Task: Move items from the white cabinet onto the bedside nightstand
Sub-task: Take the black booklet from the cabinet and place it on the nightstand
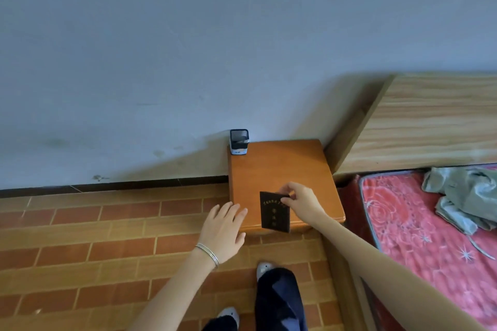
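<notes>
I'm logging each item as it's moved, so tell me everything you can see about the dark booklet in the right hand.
The dark booklet is a thin, flat rectangle with a near-black cover bearing gold lettering too small to read. It is closed and held by its upper right corner, pinched in the right hand. It sits over the front edge of the wooden nightstand; whether it rests on the top cannot be told. The left hand is apart from it.

A single wide-angle view is taken from head height, directed forward and steeply down. The nightstand (282, 174) is framed just below centre at arm's reach, the wall (188, 48) fills the upper half, the tiled floor (94, 244) the lower left, and the bed (430, 223) the right edge.
</notes>
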`<state>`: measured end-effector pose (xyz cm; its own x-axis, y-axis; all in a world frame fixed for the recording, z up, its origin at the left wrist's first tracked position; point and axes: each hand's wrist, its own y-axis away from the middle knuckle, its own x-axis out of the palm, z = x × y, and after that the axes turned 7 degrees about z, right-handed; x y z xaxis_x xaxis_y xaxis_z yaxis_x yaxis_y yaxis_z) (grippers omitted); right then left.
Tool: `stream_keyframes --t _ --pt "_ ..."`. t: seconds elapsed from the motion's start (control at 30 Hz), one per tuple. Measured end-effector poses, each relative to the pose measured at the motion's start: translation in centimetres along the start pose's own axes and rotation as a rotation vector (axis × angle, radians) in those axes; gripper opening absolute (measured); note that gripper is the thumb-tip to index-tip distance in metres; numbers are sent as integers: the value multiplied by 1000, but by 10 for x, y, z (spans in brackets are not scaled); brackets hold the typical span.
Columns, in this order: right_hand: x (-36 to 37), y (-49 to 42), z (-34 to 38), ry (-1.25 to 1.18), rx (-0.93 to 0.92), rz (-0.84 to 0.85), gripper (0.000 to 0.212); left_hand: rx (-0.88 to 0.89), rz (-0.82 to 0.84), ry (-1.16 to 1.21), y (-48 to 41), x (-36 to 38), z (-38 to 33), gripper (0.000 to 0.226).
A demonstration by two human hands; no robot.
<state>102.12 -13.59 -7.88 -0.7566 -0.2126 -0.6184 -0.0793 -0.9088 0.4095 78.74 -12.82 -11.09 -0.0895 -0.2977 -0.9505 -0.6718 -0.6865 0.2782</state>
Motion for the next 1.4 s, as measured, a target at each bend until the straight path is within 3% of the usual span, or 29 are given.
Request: stream_keyframes --t 0.2,0.6,0.77,0.9,1.1,1.4 --pt "-12 -96 -33 10 56 52 13 -96 53 25 -67 34 8 58" --pt "25 -260 -127 -8 92 93 15 -199 -12 121 -204 137 33 61" --pt "45 -313 -166 -1 3 -17 23 -245 -14 123 -255 188 51 64" --pt "66 -315 -196 161 -150 -183 32 -236 -48 149 -282 217 59 67" --pt "113 -292 -239 336 -391 -65 41 -276 -70 149 -307 247 73 65" --pt "114 -343 -230 346 -457 -113 43 -274 -81 121 -312 265 72 68"
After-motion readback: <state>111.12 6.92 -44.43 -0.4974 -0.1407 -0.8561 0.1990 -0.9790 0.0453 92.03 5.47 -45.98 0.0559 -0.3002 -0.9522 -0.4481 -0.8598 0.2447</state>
